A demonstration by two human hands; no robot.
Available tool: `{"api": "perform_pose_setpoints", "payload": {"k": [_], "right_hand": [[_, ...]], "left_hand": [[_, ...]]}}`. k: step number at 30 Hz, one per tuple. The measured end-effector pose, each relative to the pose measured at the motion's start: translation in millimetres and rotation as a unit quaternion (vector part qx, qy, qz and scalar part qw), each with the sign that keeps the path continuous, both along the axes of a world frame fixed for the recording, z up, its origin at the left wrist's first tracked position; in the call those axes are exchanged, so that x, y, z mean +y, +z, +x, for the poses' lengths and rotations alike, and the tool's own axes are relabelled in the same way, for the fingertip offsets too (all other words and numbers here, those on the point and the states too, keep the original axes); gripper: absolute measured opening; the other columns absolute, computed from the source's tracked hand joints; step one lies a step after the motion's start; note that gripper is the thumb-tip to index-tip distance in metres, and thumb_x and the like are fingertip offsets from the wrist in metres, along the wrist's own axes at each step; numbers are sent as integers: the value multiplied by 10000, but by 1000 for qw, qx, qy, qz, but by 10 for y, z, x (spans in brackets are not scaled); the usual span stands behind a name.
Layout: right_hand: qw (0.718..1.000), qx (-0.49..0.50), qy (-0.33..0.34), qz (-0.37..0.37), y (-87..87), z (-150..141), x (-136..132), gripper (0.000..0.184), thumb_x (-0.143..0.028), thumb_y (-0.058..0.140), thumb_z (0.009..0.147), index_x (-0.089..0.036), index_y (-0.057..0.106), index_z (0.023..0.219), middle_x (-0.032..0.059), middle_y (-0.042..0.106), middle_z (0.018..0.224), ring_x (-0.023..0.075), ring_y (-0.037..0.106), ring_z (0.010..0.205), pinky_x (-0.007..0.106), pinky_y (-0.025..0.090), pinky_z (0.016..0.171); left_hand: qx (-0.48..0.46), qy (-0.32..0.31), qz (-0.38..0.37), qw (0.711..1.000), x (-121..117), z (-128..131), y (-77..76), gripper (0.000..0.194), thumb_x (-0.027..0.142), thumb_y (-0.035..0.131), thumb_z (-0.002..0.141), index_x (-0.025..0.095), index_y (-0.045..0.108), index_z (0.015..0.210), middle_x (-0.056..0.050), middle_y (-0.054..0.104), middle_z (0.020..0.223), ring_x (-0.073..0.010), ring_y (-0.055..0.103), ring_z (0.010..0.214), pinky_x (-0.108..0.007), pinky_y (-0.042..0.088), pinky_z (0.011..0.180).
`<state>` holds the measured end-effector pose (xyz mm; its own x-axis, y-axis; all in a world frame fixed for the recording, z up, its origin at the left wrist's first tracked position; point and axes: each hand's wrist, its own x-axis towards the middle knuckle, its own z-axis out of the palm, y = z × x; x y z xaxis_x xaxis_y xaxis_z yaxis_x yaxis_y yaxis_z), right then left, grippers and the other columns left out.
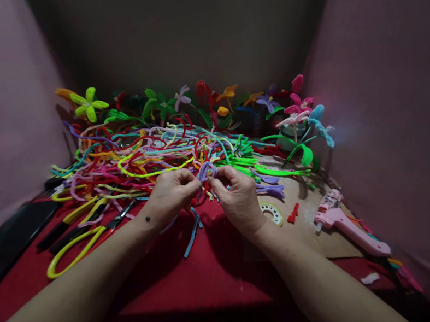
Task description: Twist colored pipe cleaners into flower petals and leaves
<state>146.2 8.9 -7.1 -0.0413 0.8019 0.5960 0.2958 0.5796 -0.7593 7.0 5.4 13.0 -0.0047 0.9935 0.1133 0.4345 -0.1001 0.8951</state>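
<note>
Purple looped stem [205, 171], one, in closed fingertip grip of left hand [172, 189] and right hand [241, 196]; one glue gun [348, 228].

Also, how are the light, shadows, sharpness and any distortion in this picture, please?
Head view: dim light, with a dark backdrop; head view: a shadow on the red cloth below the right hand; head view: the purple loop at the fingers shows only soft detail; head view: the right forearm looks stretched, perhaps by a wide lens.
</note>
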Motion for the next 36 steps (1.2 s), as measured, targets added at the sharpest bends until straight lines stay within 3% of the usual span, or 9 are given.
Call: {"api": "perform_pose_setpoints", "payload": {"k": [8,16,22,27,36], "right_hand": [[999,-26,-3,19,-21,0,-6,94,-141,496,733,-168,570,681,1,562,631,101,481,579,225,377,600],[979,112,113,-126,-36,-16,61,92,-226,537,729,-156,560,673,-18,544,581,94,475,542,224,383,552],[999,16,17,-42,-36,4,34,94,-201,532,746,-158,591,687,0,580,628,99,487,563,225,367,568],[999,-37,-39,5,-51,-1,27,112,-203,513,764,-173,577,677,16,590,640,116,501,588,236,361,595],[999,-29,-9,-23,-25,0,18,134,-171,511,743,-170,559,618,-3,544,577,102,460,542,233,341,562]], "left_hand": [[105,22,77,991,62,-56,-128,157,265,537,649,164,503,535,47,471,447,-75,415,419,-183,314,426],[134,24,134,982,47,-41,-129,184,250,518,656,173,452,503,58,413,447,-75,366,452,-193,301,467],[121,16,136,983,39,-21,-138,181,241,519,667,174,446,516,59,406,449,-73,358,453,-193,293,466],[104,7,123,987,44,-17,-144,193,271,523,677,173,452,526,57,417,450,-73,359,445,-192,285,453],[119,7,134,984,37,-20,-151,217,300,534,704,167,483,540,52,428,470,-76,362,458,-194,297,465]]}}
